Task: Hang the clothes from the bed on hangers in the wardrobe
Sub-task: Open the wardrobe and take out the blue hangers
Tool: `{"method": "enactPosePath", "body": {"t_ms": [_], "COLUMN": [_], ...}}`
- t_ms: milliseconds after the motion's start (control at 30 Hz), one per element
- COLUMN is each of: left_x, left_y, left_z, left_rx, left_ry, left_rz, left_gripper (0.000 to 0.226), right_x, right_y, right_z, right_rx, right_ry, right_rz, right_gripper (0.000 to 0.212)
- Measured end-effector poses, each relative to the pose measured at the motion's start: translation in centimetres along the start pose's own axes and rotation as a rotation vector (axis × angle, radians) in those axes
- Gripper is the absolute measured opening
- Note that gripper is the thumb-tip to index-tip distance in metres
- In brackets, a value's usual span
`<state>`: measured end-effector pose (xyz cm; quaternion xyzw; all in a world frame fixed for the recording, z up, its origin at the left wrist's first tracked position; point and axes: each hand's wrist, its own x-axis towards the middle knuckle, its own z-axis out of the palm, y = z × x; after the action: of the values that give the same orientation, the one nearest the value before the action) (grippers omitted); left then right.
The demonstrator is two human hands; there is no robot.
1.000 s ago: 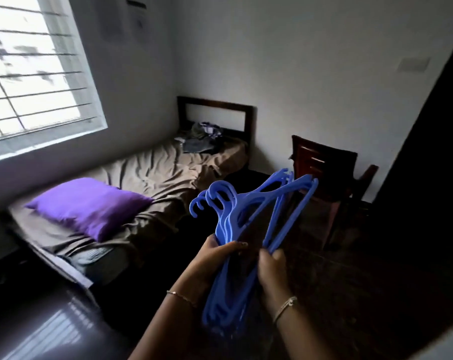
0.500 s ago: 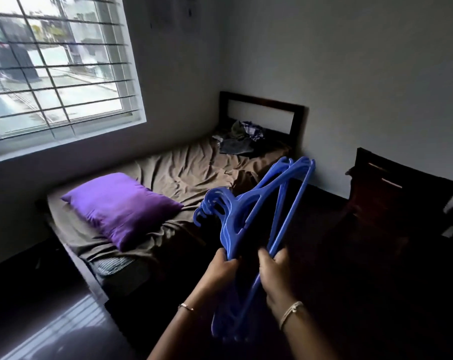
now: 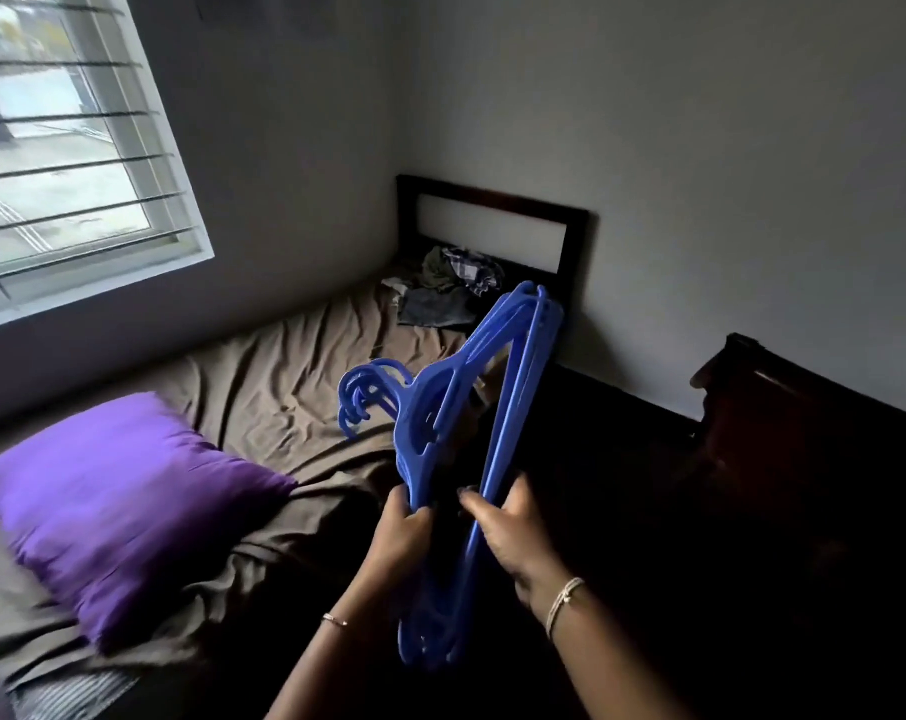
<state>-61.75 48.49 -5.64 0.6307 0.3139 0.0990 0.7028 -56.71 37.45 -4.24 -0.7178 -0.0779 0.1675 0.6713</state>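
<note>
Since one second ago the view has swung left and closed on the bed point(image 3: 284, 366): the purple pillow point(image 3: 118, 501) and the window point(image 3: 66, 148) now fill the left side, and the dark chair point(image 3: 804, 433) has gone from centre to the right edge. The bundle of blue hangers point(image 3: 440, 423) has been raised steeper, and its far tip, earlier seen before the chair, now shows just beside the clothes point(image 3: 445, 293) at the headboard. The left hand point(image 3: 398, 532) has shifted from a thumb laid across the bundle to a grip on its left edge, and the right hand point(image 3: 513, 537) now holds the right-hand bars with the thumb pointing left.
</note>
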Motion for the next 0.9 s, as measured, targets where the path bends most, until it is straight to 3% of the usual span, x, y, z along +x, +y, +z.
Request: {"method": "enactPosePath", "body": {"t_ms": [67, 133, 367, 567, 733, 900], "left_x": [3.7, 8.7, 27.7, 41.1, 49.3, 58.6], "left_y": [1.2, 2.1, 7.4, 11.8, 14.7, 16.3], "left_z": [0.7, 1.0, 1.0, 1.0, 0.8, 0.1], "left_rx": [-0.028, -0.028, -0.043, -0.040, -0.092, -0.106], "left_ry": [-0.015, -0.003, 0.074, 0.107, 0.150, 0.224], "left_rz": [-0.009, -0.007, -0.094, -0.186, -0.217, -0.209], "left_gripper": [0.029, 0.012, 0.016, 0.015, 0.017, 0.016], "right_x": [4.2, 9.4, 29.0, 42.9, 52.2, 62.0], "right_y": [-0.1, -0.1, -0.7, -1.0, -2.7, -2.4], "right_z": [0.4, 1.1, 5.9, 9.4, 11.5, 15.1], "right_rx": [0.019, 0.010, -0.118, -0.213, -0.291, -0.114], "right_ry": [-0.016, -0.021, -0.062, -0.048, -0.147, -0.261], "right_rz": [0.017, 0.028, 0.048, 0.047, 0.157, 0.181], "right_gripper": [0.032, 0.037, 0.067, 0.047, 0.063, 0.067]}}
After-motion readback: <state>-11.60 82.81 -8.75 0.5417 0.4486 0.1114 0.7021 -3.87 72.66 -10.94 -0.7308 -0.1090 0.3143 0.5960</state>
